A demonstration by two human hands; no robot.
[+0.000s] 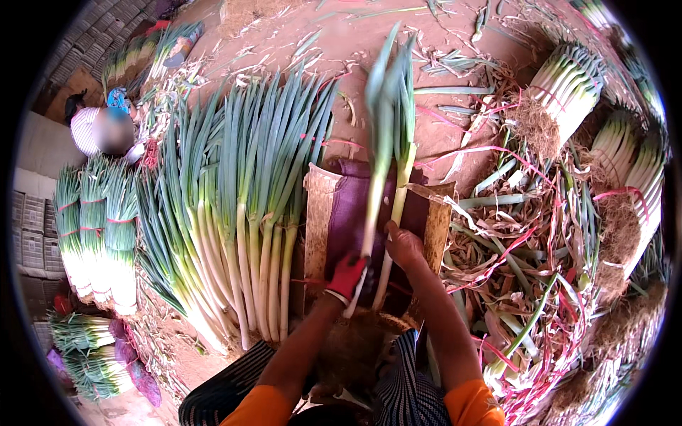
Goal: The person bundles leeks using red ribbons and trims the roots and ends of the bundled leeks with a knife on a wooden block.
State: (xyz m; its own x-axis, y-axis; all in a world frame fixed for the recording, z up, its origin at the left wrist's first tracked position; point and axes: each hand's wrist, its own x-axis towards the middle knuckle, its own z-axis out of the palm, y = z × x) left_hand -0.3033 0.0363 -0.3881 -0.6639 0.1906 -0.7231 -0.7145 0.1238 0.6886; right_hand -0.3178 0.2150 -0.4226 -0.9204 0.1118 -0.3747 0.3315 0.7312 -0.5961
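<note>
In a red glove, my left hand is closed around the white lower stem of a long green onion. Its leafy top is smeared by motion and leans away from me. My bare right hand has its fingers curled on a second green onion just to the right. Both stalks lie over a wooden rest lined with purple cloth, between my knees. Left of the rest, a broad row of green onions lies side by side, white ends toward me.
Peeled skins and trimmed leaves, tangled with pink ties, heap up on the right. Rooted onion bundles stand beyond them. Tied bundles rest at the far left, near another person sitting low.
</note>
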